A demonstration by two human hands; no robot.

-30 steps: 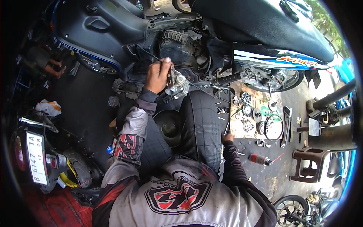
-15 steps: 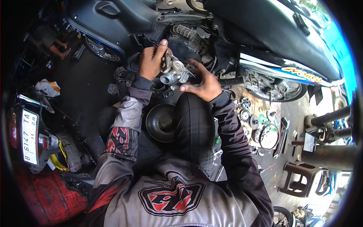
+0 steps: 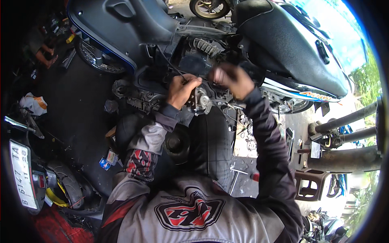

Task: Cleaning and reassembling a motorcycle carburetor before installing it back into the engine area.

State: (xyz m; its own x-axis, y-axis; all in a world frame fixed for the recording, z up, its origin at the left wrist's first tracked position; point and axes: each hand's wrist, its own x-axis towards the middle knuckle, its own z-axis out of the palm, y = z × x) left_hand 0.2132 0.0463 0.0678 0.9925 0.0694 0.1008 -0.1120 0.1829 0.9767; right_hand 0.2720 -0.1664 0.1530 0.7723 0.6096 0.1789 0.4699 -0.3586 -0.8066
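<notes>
My left hand [image 3: 180, 91] is closed on a metal carburetor [image 3: 201, 101], its thumb beside a black cable [image 3: 169, 60] that runs down from the scooter body [image 3: 121, 24]. My right hand [image 3: 235, 81] is just above and right of the carburetor, near the cable's lower part, its fingers smeared by motion, so I cannot tell what they hold. Behind both hands lies the scooter's exposed middle, with a ribbed intake hose [image 3: 204, 46] above a dark box. The carburetor hangs over my knees.
Dismantled parts lie on cardboard [image 3: 243, 148] at right, beside a brown plastic stool [image 3: 310, 184] and thick metal pipes [image 3: 344, 160]. Another motorbike's rear [image 3: 36, 178] is at lower left. A person's bare feet [image 3: 48, 56] show at upper left. A black seat [image 3: 291, 48] is at upper right.
My right hand first came up from the cardboard to the carburetor's side, then moved higher, above it. The carburetor in my left hand now sits a little right and lower in view.
</notes>
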